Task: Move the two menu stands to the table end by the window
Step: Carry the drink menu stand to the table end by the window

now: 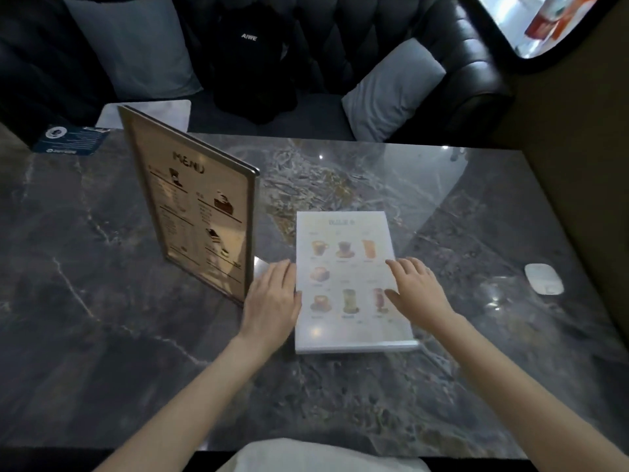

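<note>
So both hands are down on the white drinks menu stand [350,284], which is lying flat near the middle of the marble tabletop [102,301]; left hand [272,298] rests open along its left edge, right hand [420,287] has its fingers spread loosely over the right edge; neither's actually gripping it. The other menu stand [200,206], gold-framed, stands upright just to the left; the window [544,18] is off at the top right; a small white puck [543,278] sits near the right side.
</note>
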A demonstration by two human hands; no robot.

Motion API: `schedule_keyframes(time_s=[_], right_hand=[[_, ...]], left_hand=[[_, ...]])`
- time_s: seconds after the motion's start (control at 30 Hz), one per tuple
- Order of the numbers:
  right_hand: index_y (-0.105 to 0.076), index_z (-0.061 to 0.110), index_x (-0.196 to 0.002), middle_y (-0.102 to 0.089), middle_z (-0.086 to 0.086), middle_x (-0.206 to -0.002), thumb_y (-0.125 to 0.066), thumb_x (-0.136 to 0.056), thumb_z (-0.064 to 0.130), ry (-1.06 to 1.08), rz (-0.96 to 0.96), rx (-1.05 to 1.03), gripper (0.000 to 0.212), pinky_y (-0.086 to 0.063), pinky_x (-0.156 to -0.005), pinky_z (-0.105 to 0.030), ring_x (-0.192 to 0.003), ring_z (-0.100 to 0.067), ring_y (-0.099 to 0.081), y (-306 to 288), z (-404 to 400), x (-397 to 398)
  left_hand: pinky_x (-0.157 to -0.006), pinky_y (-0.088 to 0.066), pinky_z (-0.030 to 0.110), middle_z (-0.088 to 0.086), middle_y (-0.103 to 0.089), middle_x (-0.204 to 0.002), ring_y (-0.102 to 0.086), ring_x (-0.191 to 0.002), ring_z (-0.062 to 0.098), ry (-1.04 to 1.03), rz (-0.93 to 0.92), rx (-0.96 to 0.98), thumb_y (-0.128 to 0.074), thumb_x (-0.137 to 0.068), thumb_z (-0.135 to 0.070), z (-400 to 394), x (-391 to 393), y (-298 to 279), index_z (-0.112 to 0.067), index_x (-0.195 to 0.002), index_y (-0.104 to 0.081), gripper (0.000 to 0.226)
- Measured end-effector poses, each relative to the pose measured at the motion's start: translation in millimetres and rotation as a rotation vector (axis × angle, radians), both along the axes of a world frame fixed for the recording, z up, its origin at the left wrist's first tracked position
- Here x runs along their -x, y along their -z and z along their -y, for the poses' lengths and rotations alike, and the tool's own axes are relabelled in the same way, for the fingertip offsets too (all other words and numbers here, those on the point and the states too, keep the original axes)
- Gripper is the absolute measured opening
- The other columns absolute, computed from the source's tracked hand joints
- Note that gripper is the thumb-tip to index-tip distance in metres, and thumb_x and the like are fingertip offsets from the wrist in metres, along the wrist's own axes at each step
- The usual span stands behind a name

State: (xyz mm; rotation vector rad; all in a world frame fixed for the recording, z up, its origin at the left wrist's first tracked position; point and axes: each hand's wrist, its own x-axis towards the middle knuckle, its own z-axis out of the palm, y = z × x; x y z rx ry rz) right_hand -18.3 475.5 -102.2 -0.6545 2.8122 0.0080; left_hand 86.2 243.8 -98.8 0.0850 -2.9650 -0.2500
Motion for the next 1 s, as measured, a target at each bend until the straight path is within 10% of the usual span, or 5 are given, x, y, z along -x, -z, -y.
schedule_keyframes(time_s=[0.1,0.2,0.53,0.83,1.0], right_hand=[[-0.015,0.009,-0.143,-0.025,-0.011,-0.152,-0.049,-0.087,0.042,0.075,0.062,0.021,0.073,-0.015,-0.117,-0.04,-0.141,-0.03,-0.016,19,-25,-6],[-0.009,0.008,-0.144,-0.019,-0.011,-0.154,-0.052,-0.086,0.044,0.101,0.149,0.081,0.081,-0.01,-0.118,-0.037,-0.142,-0.028,-0.013,28,-35,-13],[-0.035,0.017,-0.131,-0.051,-0.004,-0.128,-0.075,-0.067,0.014,0.492,0.5,0.53,0.075,-0.048,-0.092,-0.038,-0.114,-0.023,-0.051,39,-38,-11],[-0.041,0.024,-0.072,-0.049,0.008,-0.079,-0.079,-0.064,0.011,0.572,0.648,0.532,0.04,-0.042,-0.05,-0.022,-0.083,-0.015,-0.052,31,-40,-1],[-0.053,0.012,-0.091,-0.063,-0.004,-0.096,-0.085,-0.055,0.014,0.574,0.621,0.555,0.049,-0.054,-0.058,-0.032,-0.086,-0.019,-0.06,27,-43,1]], left_hand=[[-0.115,-0.018,0.044,0.015,-0.031,-0.151,-0.027,-0.141,0.028,-0.076,0.21,0.044,-0.047,-0.09,-0.034,-22,8,22,-0.001,-0.141,-0.03,0.062],[-0.113,0.013,0.044,0.009,0.011,-0.158,0.012,-0.145,0.022,-0.17,0.433,-0.028,-0.026,-0.096,-0.044,-36,11,46,-0.006,-0.147,0.003,0.07],[-0.113,-0.018,0.042,0.012,-0.015,-0.154,-0.012,-0.139,0.031,-0.392,0.521,-0.362,-0.044,-0.09,-0.046,-39,8,65,-0.013,-0.145,-0.018,0.069],[-0.09,-0.04,0.036,0.022,-0.052,-0.122,-0.049,-0.115,0.036,-0.484,0.535,-0.623,-0.063,-0.081,-0.025,-44,23,49,-0.004,-0.124,-0.045,0.052],[-0.089,-0.042,0.038,0.019,-0.054,-0.121,-0.05,-0.115,0.035,-0.45,0.439,-0.671,-0.071,-0.075,-0.02,-42,29,41,-0.006,-0.123,-0.046,0.056]])
